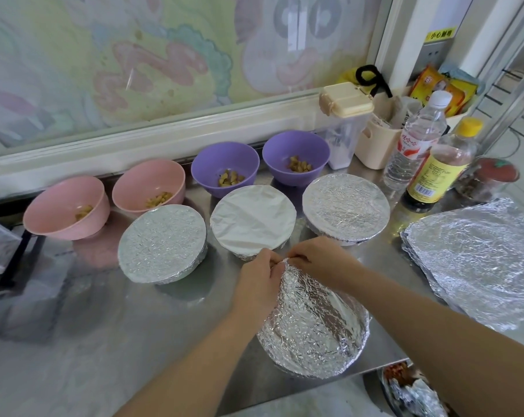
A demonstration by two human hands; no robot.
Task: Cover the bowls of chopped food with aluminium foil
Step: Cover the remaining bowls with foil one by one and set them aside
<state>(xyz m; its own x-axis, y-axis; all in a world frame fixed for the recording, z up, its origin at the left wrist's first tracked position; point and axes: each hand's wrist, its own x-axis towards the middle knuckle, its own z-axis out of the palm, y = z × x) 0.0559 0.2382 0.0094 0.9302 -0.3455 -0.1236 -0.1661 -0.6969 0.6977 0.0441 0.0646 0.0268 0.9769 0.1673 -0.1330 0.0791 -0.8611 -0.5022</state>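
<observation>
A bowl wrapped in crinkled foil [314, 329] sits near the counter's front edge. My left hand [256, 282] and my right hand [320, 260] both pinch the foil at its far rim, where the sheet stands up in a fold. Behind it stand three foil-covered bowls: left [162, 243], middle [253, 219], right [346, 204]. Along the back, two pink bowls [66, 207] [149, 185] and two purple bowls [224, 165] [295, 155] stand uncovered with chopped food inside.
A stack of loose foil sheets [477, 260] lies at the right. Two bottles [414, 139] [438, 170], a lidded jar [486, 180], a clear canister [345, 127] and a beige caddy [378, 145] crowd the back right. The steel counter [176, 311] ends just behind the wrapped bowl's near side.
</observation>
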